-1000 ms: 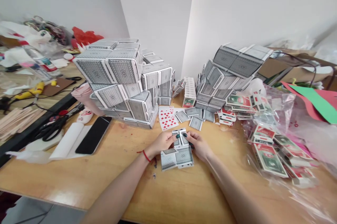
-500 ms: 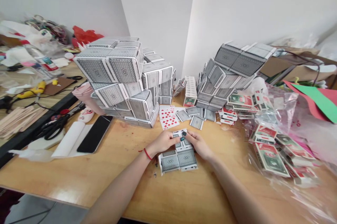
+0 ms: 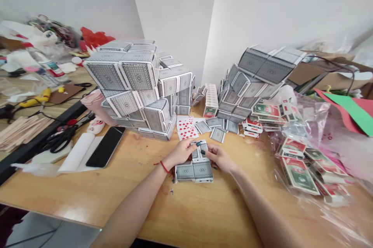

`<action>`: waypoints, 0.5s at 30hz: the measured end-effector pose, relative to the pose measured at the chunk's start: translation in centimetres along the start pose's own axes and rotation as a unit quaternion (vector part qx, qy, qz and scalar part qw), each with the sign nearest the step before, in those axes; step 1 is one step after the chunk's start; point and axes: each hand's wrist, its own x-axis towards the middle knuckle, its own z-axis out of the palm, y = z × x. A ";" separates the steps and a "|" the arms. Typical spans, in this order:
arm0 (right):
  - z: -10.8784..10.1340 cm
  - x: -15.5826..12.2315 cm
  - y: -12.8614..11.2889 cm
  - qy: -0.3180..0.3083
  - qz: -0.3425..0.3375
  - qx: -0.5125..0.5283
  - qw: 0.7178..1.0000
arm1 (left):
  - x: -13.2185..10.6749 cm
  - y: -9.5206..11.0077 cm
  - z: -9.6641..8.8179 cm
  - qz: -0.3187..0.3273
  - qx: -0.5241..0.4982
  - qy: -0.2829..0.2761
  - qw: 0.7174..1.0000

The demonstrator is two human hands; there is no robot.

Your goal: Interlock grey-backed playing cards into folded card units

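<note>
A small block made of folded grey-backed playing cards (image 3: 194,170) lies on the wooden table (image 3: 116,186) in front of me. My left hand (image 3: 181,151) and my right hand (image 3: 220,157) meet at its far edge, both pinching a grey card piece (image 3: 200,149) that stands on the block. A red string circles my left wrist. Just beyond my hands lie loose cards, face-up diamond cards (image 3: 186,128) among them.
Two big stacks of grey card blocks stand at the back, one on the left (image 3: 131,85) and one on the right (image 3: 253,77). A black phone (image 3: 105,146) and scissors (image 3: 60,139) lie at left. Plastic bags of red-and-green card boxes (image 3: 300,162) fill the right.
The card block has turned a little and now lies squarer to me. My hands have drawn slightly farther from me while keeping their pinch on the card piece.
</note>
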 end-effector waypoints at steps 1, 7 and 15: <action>0.0 0.0 -0.1 0.002 -0.001 -0.007 1.000 | 0.0 0.0 0.0 0.001 0.010 0.000 1.000; 0.4 0.0 -0.8 -0.018 -0.010 -0.005 1.000 | 0.0 -0.1 0.2 0.002 0.072 0.022 0.997; 1.3 0.3 0.0 0.055 -0.072 0.013 0.996 | -0.1 0.4 -0.2 -0.027 -0.045 -0.044 0.998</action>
